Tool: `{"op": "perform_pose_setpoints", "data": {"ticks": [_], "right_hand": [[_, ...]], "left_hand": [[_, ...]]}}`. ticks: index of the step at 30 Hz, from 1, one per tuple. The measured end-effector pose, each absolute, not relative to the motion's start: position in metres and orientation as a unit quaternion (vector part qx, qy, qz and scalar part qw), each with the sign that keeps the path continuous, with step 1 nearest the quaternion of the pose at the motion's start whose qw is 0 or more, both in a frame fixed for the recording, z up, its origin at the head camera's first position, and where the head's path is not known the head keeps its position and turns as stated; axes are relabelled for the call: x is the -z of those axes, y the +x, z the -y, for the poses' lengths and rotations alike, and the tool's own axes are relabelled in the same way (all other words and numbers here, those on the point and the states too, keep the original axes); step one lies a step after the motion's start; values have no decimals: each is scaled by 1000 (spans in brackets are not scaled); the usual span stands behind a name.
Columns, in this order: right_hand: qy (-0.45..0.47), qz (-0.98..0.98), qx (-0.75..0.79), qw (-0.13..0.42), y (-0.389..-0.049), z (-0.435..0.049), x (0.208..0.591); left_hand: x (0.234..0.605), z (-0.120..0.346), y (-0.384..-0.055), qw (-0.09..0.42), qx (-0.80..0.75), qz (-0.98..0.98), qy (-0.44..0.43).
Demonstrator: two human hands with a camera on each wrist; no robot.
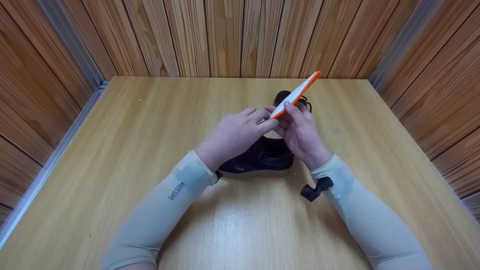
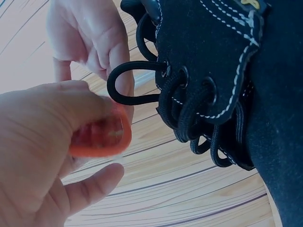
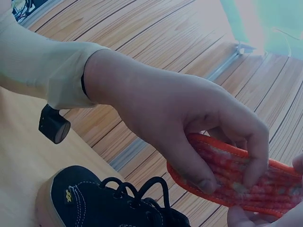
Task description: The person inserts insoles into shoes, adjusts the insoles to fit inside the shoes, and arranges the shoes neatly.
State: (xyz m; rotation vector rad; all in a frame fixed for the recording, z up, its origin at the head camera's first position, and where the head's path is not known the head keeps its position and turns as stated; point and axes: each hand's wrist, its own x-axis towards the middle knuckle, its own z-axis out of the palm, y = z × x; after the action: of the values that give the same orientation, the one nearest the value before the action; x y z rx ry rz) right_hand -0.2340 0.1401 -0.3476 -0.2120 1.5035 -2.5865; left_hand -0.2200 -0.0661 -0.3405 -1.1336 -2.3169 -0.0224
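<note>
We've got a light wood-grain table (image 1: 150, 131), kinda shiny toward the front. Sitting upright about midway between its left and right edges is a dark low-cut shoe (image 1: 258, 161), toe toward the left edge, heel toward the right. Closer to the back edge, a bit right of center, we spot a black lace-up shoe (image 1: 282, 98), partly blocked from our view. Also a couple pale specks (image 1: 140, 99) near the back left corner.
</note>
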Motion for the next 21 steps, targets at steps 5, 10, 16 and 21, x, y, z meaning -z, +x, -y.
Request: {"op": "perform_pose_setpoints", "data": {"ticks": [5,10,16,21], "right_hand": [[-94,-514,851,55,-232,-143,345],[-135,-536,833,24,-230,-147,340],[-157,-564,809,-49,-229,-153,329],[-142,-628,761,-83,-229,-164,317]], "left_hand": [[340,65,-220,269,47,862,-428],[338,67,-220,241,86,861,-440],[337,73,-225,190,108,874,-435],[340,76,-231,152,94,893,-414]]}}
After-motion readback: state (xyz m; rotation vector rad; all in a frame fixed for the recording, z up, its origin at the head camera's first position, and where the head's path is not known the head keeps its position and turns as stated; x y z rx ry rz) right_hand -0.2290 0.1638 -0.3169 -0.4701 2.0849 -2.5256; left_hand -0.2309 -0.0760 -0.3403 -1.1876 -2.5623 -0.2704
